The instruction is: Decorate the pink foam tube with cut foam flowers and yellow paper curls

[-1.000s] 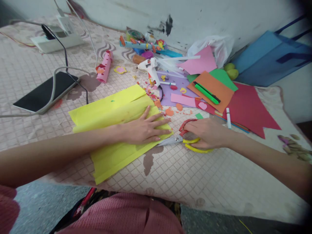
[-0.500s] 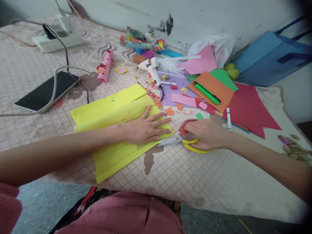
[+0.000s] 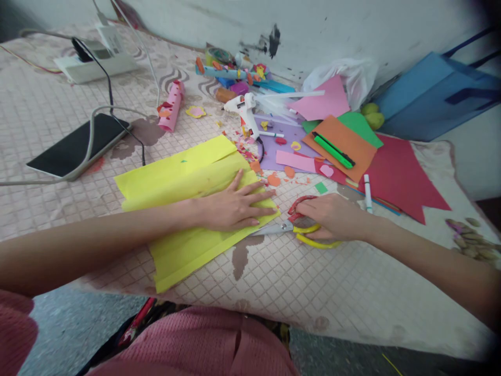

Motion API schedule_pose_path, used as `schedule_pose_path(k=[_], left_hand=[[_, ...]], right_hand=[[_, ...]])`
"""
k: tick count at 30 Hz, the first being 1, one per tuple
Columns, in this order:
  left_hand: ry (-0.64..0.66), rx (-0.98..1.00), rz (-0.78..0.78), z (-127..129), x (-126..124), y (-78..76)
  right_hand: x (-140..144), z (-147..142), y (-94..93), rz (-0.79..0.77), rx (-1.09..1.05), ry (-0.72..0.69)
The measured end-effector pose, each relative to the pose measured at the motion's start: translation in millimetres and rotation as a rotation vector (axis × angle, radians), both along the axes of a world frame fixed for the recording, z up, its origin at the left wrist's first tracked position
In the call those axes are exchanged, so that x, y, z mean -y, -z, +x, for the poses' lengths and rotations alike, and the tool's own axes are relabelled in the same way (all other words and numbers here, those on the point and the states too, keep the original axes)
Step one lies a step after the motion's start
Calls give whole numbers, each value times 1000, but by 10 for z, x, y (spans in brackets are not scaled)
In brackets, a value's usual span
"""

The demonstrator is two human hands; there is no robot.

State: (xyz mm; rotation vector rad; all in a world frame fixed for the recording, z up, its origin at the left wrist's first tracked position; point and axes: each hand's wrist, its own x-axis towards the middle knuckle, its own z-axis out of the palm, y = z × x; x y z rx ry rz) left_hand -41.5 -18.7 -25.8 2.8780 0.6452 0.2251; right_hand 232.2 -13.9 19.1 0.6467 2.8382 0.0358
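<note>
My left hand (image 3: 229, 209) lies flat with fingers spread on a yellow sheet of paper (image 3: 176, 263), pressing it to the table. The sheet has creases and a slit near its far right edge. In my right hand (image 3: 334, 216) are scissors (image 3: 307, 235) with one red and one yellow handle loop, my fingers through the loops. Their blades point left at the paper's right edge, low over the tablecloth. The blade tips are hidden by the paper or my left hand, so whether they touch the sheet I cannot tell.
Beyond the paper lie a white glue gun (image 3: 246, 112), paper scraps (image 3: 274, 180), an orange sheet (image 3: 336, 141) with a green pen (image 3: 332, 150), and red paper (image 3: 399, 177). A tablet-like dark device (image 3: 78, 146), cables and a power strip (image 3: 97, 68) occupy the left. A blue bag (image 3: 434, 99) stands back right.
Both hands, the scissors and the yellow paper hold nearly the same places. The whole view has shifted very slightly.
</note>
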Motion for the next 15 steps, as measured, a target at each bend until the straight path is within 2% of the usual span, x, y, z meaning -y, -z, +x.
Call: schedule_pose_path(k=[8, 15], left_hand=[[-6, -3, -4, 1, 8, -8], [-5, 11, 11, -4, 4, 16]], right_hand=[[30, -50, -29, -57, -43, 51], [29, -119, -35, -55, -30, 17]])
